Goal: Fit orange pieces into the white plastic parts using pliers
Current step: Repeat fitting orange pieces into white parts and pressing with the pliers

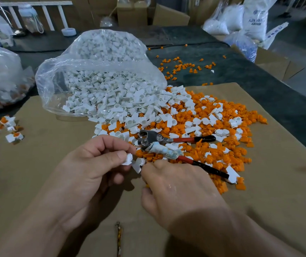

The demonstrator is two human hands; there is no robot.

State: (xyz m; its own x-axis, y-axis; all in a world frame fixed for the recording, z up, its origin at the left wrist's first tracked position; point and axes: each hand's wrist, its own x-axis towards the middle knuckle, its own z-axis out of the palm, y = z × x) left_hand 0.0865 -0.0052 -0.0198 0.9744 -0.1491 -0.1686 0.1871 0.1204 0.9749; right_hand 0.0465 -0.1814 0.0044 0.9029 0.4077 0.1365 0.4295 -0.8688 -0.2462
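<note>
Beside the clear bag [46, 78] of white parts [104, 88], left fingers [114, 157] pinch 1; right fingers [160, 164] unclear.

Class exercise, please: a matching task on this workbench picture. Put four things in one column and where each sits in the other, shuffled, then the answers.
1 pliers
2 clear bag
3 white part
4 joined pieces

A near the cardboard's left edge
B pinched by the left hand
C on the mixed pile
D on its side, mouth open, behind the pile

Pairs: 1-C, 2-D, 3-B, 4-A
</note>
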